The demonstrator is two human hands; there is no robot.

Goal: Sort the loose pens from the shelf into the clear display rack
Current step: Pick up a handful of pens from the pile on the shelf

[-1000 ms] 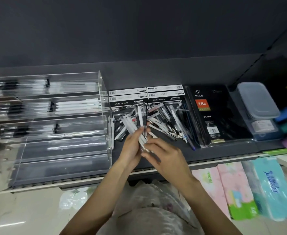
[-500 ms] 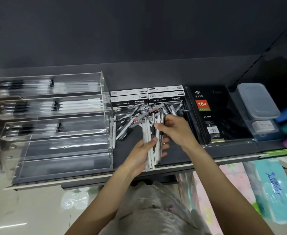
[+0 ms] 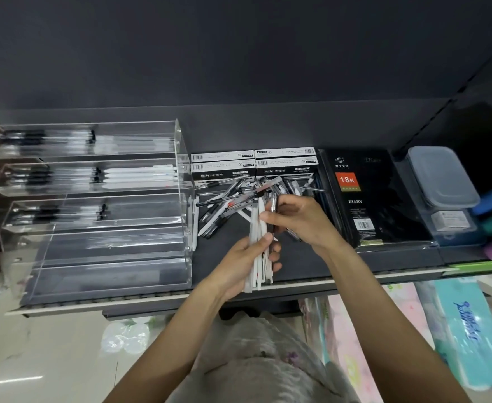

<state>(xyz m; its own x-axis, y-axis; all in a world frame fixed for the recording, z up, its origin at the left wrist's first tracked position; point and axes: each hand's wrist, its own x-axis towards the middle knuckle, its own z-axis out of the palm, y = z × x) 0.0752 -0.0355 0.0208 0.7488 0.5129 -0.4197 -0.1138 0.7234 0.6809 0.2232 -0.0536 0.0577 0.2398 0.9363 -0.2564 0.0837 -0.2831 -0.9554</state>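
Head view, looking down at a dark shelf [image 3: 311,264]. The left hand [image 3: 246,266] grips a bundle of white pens [image 3: 257,257], its fingers and thumb curled round them — the bundle stands nearly upright over the shelf's front edge. The right hand [image 3: 300,219], just above and touching the bundle's top, pinches a single dark pen [image 3: 273,216] beside the white ones. Behind both hands lies the heap of loose pens [image 3: 233,199], resting against four pen boxes [image 3: 253,167]. The clear rack [image 3: 108,205] stands to the left, well apart from the hands — its upper three tiers hold pens, and its side wall stands just beside the heap. Right of the heap lies a black diary [image 3: 375,199], then a lidded plastic box [image 3: 439,181].
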